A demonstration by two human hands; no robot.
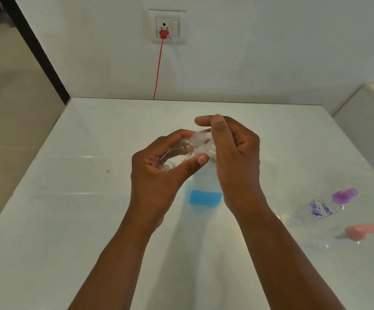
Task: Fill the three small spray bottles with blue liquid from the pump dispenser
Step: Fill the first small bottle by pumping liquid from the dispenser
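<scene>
My left hand (161, 171) grips a small clear spray bottle (177, 152), tilted with its open neck against the white spout of the pump dispenser (206, 191). The dispenser stands mid-table with blue liquid low in its clear body. My right hand (233, 157) lies over the pump head, fingers curled above it, and hides most of the pump. Two more small bottles lie on their sides at the right: one with a purple cap (331, 203) and one with a pink cap (358, 232).
The white table (69, 198) runs back to a white wall with a socket (167, 26) and a red plug and cord (159, 68). A white cabinet (369, 121) stands at the right. The floor drops away on the left.
</scene>
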